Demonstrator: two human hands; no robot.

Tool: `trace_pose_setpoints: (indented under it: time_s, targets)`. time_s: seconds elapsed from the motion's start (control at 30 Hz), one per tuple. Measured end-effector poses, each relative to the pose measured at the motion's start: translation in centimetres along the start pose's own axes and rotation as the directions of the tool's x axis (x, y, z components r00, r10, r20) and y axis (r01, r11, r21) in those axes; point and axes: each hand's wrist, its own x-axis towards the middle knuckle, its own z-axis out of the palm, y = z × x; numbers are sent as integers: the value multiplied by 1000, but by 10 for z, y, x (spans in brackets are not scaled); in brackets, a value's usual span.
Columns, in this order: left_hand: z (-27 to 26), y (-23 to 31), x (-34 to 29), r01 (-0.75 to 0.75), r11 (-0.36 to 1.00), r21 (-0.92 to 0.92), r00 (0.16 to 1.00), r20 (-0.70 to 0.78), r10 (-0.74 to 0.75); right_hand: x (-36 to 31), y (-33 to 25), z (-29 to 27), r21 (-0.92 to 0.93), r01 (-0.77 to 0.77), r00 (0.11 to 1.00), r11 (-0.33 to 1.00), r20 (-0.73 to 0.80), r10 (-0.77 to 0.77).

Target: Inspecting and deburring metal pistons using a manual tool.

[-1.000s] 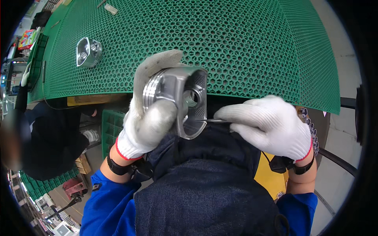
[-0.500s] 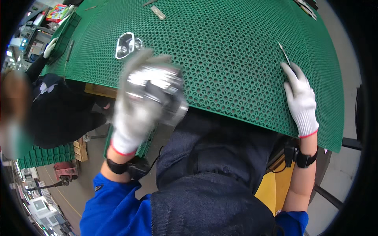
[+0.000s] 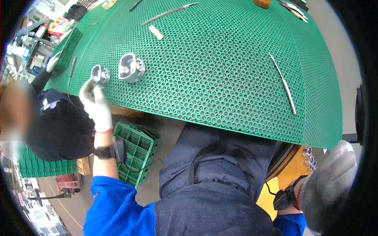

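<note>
A green honeycomb mat (image 3: 220,86) covers the workbench, its edges bowed by the wide lens. At its left near edge stands the silvery metal piston (image 3: 97,73), hollow side showing. Your gloved left hand (image 3: 97,108) meets it from the near side, finger and thumb bent toward its lower part; whether they pinch it or merely touch cannot be told. The piston is probably stiff and rather heavy for its bulk, and its smooth metal may slip under knitted fabric; a hold around the grooved outer wall, fingers opposed, should be surer than one on the thin open rim. Just to its right stands a second piston (image 3: 132,69), apart from your fingers. Farther out lie a pale block (image 3: 156,32), a long file-like tool (image 3: 169,14) and, toward the right, a slender pointed tool (image 3: 284,87). Your right hand (image 3: 330,188), gloved and blurred, is off the mat at lower right; its finger posture cannot be read. Below the bench edge, a divided green crate (image 3: 138,135) sits near your left forearm.
</note>
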Motion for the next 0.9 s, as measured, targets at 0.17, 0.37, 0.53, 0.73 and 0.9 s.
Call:
trace_pose_setpoints:
  time_s: [0.17,0.37,0.53,0.73,0.9]
  targets:
    - [14,66,-31,-422,892,-160,690,582,430,31,-13,42,25,111,980,993,161,-114]
    - [45,36,-5,-436,898,58,759,560,332,57,-37,70,92,354,870,931,334,-364]
    - [32,112,-34,-380,908,-177,711,572,409,-34,21,57,-183,-510,841,841,100,532]
    - [41,189,-87,-259,701,-665,104,702,704,-172,109,2,-630,-560,690,539,5,724]
    - [51,267,-111,-324,438,-839,-274,526,805,-282,155,-22,-699,-671,379,248,-37,925]
